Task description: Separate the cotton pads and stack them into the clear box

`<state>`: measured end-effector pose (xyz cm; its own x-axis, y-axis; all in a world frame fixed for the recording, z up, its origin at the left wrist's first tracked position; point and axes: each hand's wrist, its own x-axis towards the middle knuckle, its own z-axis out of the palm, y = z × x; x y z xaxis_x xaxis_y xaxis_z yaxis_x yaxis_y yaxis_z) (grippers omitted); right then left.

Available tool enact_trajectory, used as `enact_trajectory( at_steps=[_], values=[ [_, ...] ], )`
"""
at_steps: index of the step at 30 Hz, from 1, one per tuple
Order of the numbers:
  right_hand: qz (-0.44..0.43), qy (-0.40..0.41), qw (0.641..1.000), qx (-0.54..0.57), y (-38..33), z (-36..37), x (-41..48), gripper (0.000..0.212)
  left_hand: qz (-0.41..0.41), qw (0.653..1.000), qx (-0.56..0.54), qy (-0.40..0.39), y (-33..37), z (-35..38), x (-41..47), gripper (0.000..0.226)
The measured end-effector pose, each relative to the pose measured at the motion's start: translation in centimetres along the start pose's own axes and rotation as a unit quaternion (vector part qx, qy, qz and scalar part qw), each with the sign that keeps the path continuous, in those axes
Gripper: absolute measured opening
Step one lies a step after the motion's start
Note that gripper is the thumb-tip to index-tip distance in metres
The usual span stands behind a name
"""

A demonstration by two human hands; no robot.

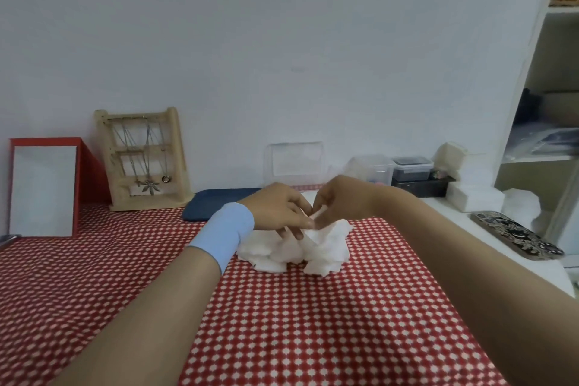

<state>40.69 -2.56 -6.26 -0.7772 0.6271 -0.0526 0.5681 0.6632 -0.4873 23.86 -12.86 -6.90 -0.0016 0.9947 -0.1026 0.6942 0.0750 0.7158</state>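
A loose heap of white cotton pads point(316, 247) lies on the red checked tablecloth point(282, 323). Just above the heap, my left hand point(279, 208), with a light blue wristband, and my right hand point(341, 200) meet fingertip to fingertip. Both pinch the same thin white cotton pad point(315, 233) at the top of the heap. The clear box point(294, 163) stands behind my hands against the wall; its lower part is hidden by them.
A dark blue pad point(216, 202) lies behind my left hand. A wooden jewellery stand point(142, 160) and a red-framed mirror point(44, 188) stand at back left. Small plastic containers point(394, 171), white packs and a patterned tray point(517, 235) line the right ledge by a shelf.
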Motion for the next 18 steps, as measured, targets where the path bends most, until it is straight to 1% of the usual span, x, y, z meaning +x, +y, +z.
enact_trajectory(
  at_steps=[2,3,5,7,9,11,12,14,16,17,18],
  values=[
    [-0.005,0.016,0.997,0.075,0.2,-0.6,1.1,0.026,0.002,1.000,-0.004,0.027,-0.4,-1.5,0.7,0.029],
    [-0.006,0.021,0.993,0.116,0.3,-0.9,1.4,0.025,-0.001,0.999,-0.001,0.041,-0.6,-2.1,1.0,0.028],
    [-0.011,0.040,0.982,0.186,0.5,-1.5,2.6,0.016,0.002,0.998,-0.013,0.062,-1.0,-3.5,1.8,0.022],
    [-0.015,0.074,0.968,0.238,0.5,-2.0,4.3,0.008,0.007,0.996,-0.042,0.073,-1.6,-4.8,3.2,0.022],
    [-0.015,0.093,0.961,0.260,0.5,-2.1,6.2,0.008,-0.006,0.996,-0.052,0.078,-2.2,-5.8,4.6,0.026],
    [-0.013,0.094,0.960,0.264,0.3,-2.1,8.2,0.011,-0.022,0.994,-0.065,0.090,-3.0,-6.6,6.4,0.031],
    [-0.014,0.095,0.959,0.265,0.3,-2.0,9.2,0.014,-0.027,0.992,-0.077,0.098,-3.4,-6.9,7.1,0.029],
    [-0.016,0.111,0.961,0.252,0.4,-1.8,11.2,0.020,-0.032,0.987,-0.108,0.118,-4.4,-7.5,8.1,0.018],
    [-0.026,0.133,0.971,0.196,0.8,-1.8,12.9,0.018,-0.032,0.980,-0.132,0.144,-5.9,-8.3,9.3,0.011],
    [-0.029,0.126,0.980,0.150,1.1,-1.8,13.9,0.014,-0.032,0.978,-0.134,0.157,-6.8,-8.7,10.2,0.012],
    [-0.031,0.100,0.989,0.103,1.3,-1.8,14.2,0.012,-0.032,0.976,-0.134,0.171,-7.5,-9.0,10.6,0.012]
  ],
)
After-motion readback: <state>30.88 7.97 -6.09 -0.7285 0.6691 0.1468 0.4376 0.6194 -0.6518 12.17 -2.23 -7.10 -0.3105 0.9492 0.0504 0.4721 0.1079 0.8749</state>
